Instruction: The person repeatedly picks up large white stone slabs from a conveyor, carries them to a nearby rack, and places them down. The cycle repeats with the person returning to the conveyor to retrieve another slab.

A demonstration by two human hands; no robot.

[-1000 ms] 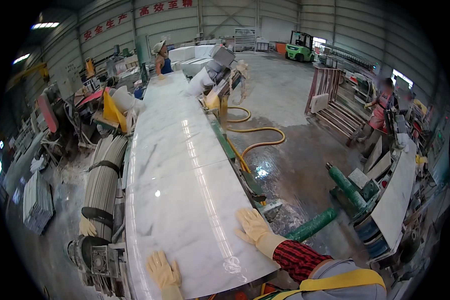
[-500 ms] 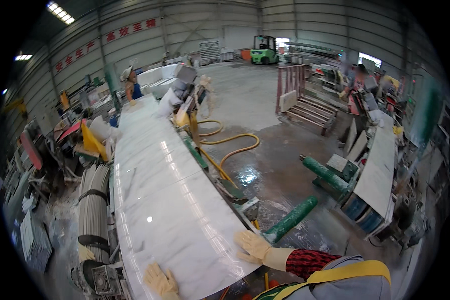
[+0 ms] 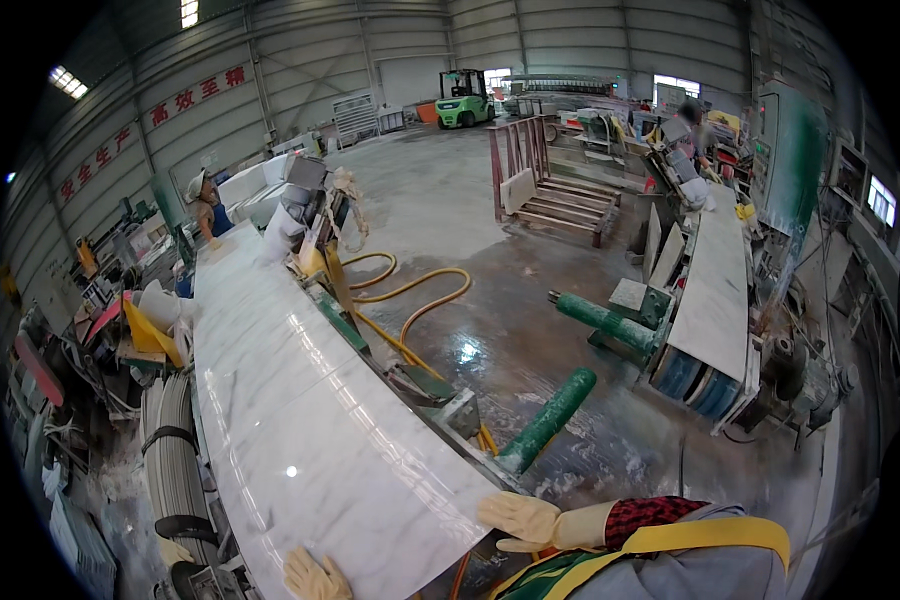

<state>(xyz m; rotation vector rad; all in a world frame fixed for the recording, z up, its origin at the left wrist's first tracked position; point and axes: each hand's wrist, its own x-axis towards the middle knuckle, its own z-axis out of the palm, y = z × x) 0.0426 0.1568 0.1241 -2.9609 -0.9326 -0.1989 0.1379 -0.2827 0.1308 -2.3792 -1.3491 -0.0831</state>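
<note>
A long, polished white slab with grey veining stretches away from me on a conveyor-like bench. My left hand, in a cream glove, lies on its near left part with the fingers spread. At the near right corner my right hand, gloved the same way, has its fingers stretched out over the slab's edge. The underside of that hand is partly hidden. Just beyond my right hand a green roller sticks out sideways from the bench.
A strapped bundle of pale strips runs along the bench's left. Yellow hoses curl on the wet floor to the right. Beyond stand a slatted rack, a second slab line and a green forklift. Another person stands at the far end.
My view has turned rightward, so the scene sits farther left. My right hand now reaches less far onto the slab, nearer its edge. My left hand still rests on the surface.
</note>
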